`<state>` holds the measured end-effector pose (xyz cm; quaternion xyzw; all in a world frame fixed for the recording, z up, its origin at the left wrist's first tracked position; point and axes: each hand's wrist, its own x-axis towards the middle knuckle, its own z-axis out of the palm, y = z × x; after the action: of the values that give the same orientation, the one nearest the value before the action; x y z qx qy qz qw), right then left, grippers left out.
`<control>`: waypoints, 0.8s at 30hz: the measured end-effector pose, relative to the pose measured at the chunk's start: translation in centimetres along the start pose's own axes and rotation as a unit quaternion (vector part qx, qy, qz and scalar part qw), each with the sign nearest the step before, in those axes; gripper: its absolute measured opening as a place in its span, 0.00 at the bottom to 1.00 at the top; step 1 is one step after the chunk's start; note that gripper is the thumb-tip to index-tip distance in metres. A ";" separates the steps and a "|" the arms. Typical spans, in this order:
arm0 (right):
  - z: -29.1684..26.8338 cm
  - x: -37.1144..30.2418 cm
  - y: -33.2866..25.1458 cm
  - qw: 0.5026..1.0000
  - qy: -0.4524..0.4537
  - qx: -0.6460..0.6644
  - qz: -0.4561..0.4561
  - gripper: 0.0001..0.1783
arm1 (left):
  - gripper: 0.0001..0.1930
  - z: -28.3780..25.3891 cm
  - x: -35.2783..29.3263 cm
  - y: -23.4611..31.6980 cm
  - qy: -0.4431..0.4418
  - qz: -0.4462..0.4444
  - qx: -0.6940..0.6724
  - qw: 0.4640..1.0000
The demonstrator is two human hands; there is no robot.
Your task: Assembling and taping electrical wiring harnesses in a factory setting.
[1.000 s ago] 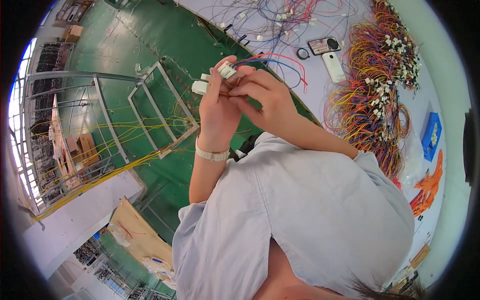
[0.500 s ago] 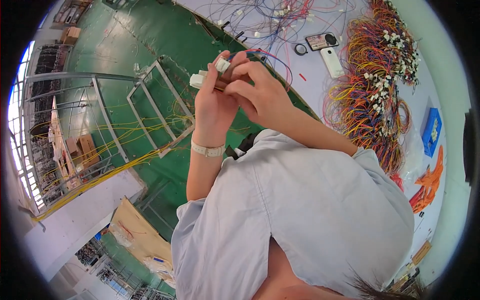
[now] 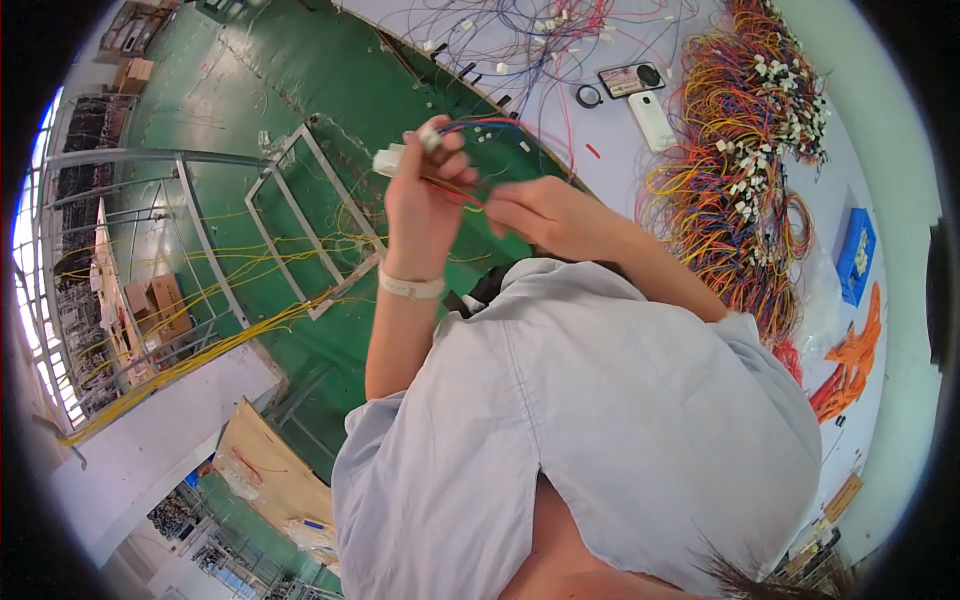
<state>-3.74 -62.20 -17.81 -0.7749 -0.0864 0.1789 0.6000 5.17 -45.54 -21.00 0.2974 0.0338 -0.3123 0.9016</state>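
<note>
My left hand (image 3: 418,215), with a pale band on its wrist, is raised in front of me and closed round two white plastic connectors. One connector (image 3: 388,161) sticks out past the thumb on the left; the other connector (image 3: 430,138) shows between thumb and fingers. Red and blue wires (image 3: 490,122) arch from the upper connector to the right. Thin red and yellow wires (image 3: 462,196) run from the left palm to my right hand (image 3: 550,212). The right fingers are pinched together at those wires, somewhat smeared by motion.
On the white table (image 3: 610,160) lie a big heap of coloured wire bundles (image 3: 730,190), loose wires with connectors, a phone (image 3: 632,80), a white case (image 3: 652,122) and a blue box (image 3: 857,255). A metal frame (image 3: 300,225) with yellow wires stands at left over the green floor.
My right hand has drawn away from the left, to the right and slightly down, and wires now show stretched between them. The left hand keeps hold of the connectors.
</note>
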 end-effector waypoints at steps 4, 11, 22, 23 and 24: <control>-6.8 -7.2 6.2 0.988 0.035 -0.009 0.150 0.19 | 0.18 -11.0 2.0 6.5 0.086 0.067 -0.009 0.994; -2.6 -4.2 5.3 0.941 0.137 -0.298 0.081 0.13 | 0.18 -4.0 2.9 -0.6 0.135 0.113 0.565 0.806; -7.8 -10.7 1.1 0.988 0.115 -0.062 0.086 0.11 | 0.19 -5.3 0.2 0.8 0.162 0.050 0.418 0.892; -7.9 -10.2 1.1 0.987 0.118 -0.062 0.088 0.11 | 0.19 -5.0 0.5 1.2 0.129 0.067 0.413 0.899; -7.5 -9.3 1.4 0.974 0.168 -0.128 0.077 0.11 | 0.19 -4.0 0.7 -0.4 0.137 0.103 0.394 0.903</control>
<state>-9.53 -72.55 -15.88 -0.8688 0.0533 0.0793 0.4860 5.98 -43.93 -24.69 0.6702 0.0006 -0.1621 0.7242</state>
